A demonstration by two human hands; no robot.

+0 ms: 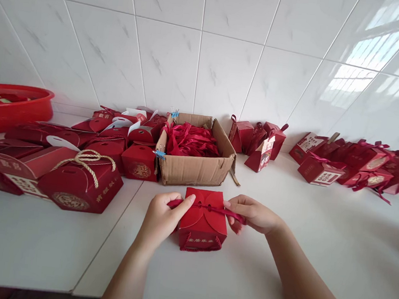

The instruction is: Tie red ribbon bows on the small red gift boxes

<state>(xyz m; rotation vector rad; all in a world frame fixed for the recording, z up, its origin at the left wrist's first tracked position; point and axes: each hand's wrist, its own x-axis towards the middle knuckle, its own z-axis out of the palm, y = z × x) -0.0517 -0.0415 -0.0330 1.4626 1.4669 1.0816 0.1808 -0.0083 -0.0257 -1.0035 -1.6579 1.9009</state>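
Observation:
A small red gift box [200, 221] with petal-shaped top flaps and a twisted cord on its front stands on the white table before me. Across its top runs a dark red ribbon [219, 210], threaded through holes in the flaps. My left hand [165, 213] is closed on the ribbon's left part, its thumb lying on the box's top edge. At the box's right side, my right hand [250, 213] pinches the other part of the ribbon. Just behind the box is a cardboard carton [197, 171] filled with loose red ribbons [193, 140].
Several red gift boxes [79, 188] crowd the left side, one with a gold cord bow. A red plastic basin [27, 110] sits at far left. More tied boxes [367, 161] lie at right, and several [266, 152] stand beside the carton. A tiled wall [230, 71] rises behind.

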